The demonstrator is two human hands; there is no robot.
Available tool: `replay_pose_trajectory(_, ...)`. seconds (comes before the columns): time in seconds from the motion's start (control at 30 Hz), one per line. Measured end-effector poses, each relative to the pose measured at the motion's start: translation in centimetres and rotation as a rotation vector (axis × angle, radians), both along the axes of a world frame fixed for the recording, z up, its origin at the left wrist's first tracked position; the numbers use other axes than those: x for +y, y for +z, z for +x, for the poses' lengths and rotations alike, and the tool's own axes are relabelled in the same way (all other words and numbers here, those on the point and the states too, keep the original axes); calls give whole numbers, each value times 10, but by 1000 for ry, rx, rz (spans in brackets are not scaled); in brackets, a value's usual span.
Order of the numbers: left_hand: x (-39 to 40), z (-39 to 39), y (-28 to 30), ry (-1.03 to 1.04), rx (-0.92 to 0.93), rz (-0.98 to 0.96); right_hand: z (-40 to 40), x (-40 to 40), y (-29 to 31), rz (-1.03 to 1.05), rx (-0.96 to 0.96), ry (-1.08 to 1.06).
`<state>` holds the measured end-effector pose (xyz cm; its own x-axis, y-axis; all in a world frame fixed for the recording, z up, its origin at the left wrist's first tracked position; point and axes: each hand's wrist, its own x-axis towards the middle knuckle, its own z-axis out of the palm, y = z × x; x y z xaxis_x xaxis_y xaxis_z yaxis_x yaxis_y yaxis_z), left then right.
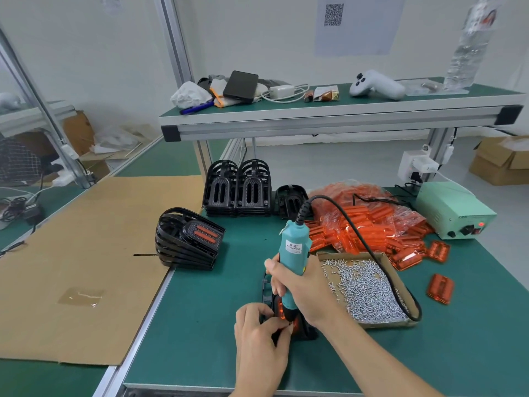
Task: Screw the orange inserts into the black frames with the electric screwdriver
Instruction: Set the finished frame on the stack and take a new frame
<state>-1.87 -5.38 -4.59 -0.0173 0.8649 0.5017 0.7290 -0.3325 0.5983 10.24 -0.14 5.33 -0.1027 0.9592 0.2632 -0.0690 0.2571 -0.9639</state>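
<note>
A black frame (307, 332) with an orange insert (280, 310) lies on the green mat near the front edge. My right hand (303, 287) grips the teal electric screwdriver (293, 253) upright, its tip down on the insert. My left hand (262, 330) curls its fingers around the frame's near side, pinching at the screwdriver tip. The frame is mostly hidden by both hands.
A cardboard tray of screws (366, 290) sits right of my hands. Loose orange inserts (372, 224) pile behind it, beside the green power unit (455, 210). Stacks of black frames (237, 190) stand at the back; finished ones (189, 239) lie left, by the cardboard sheet (80, 253).
</note>
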Motion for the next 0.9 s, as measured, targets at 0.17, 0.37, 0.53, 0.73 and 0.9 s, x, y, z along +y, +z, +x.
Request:
replay_pose_trajectory(0.17,-1,-1,0,-8,-9,1,-3,-5,2,-15,-55,38)
replay_pose_trajectory(0.37,-1,-2,-2,-6,-9,-45,-2,0,-1,-13,-16,-8)
replay_pose_trajectory(0.53,-2,-1,-1,11,-42,-96,1,4,-7,-4,2,-12)
replay_pose_trajectory(0.73,-3,-2,-1,12,-64,-120,2,8,-10,-25,-18,35)
replay_pose_trajectory(0.9,-2,-2,-2,6,-52,-107,6,7,-8,-30,-18,75)
